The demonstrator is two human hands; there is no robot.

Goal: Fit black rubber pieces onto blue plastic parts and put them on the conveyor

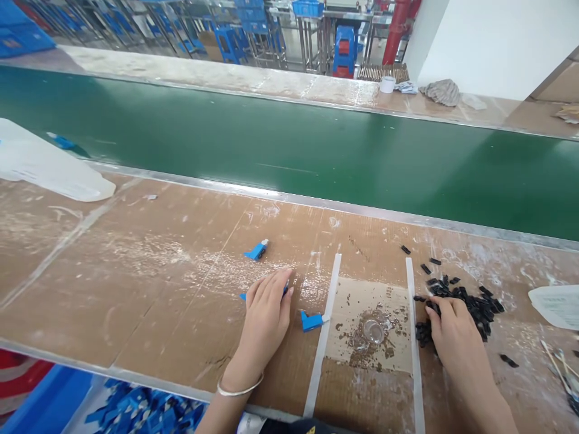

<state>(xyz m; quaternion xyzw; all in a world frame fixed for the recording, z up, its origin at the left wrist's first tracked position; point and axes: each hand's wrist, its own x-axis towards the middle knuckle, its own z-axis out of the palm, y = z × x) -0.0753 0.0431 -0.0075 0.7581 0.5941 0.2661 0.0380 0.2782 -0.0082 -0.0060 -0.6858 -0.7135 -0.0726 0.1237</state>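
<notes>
A person's left hand [266, 315], a thin metal bangle [240, 387] at the wrist, curls with fingers pressed together over a blue plastic part [286, 290], whose ends show on either side of the palm. Whether the fingertips pinch it is hidden. The right hand [455, 337] rests with fingers slightly spread and tips down at the edge of a heap of small black plastic pieces [465, 304]; whether it holds one cannot be told. A second blue plastic part [312, 321] lies just beside a white tape strip [323, 337], and a third [256, 251] lies further up the cardboard-covered workbench [136, 301]. A second white tape strip [415, 343] runs close to the right hand, and between the strips sits a clear glass cup [373, 331] on a stained patch of bare cardboard. Wooden sticks [554, 367] and a white paper sheet [557, 307] lie at right. Beyond the bench's metal edge runs a green conveyor belt [271, 144], with a white plastic sheet [45, 163] over its near left edge. A blue crate [49, 404] of blue parts sits below the bench, and blue stools [344, 51] stand across the floor.
</notes>
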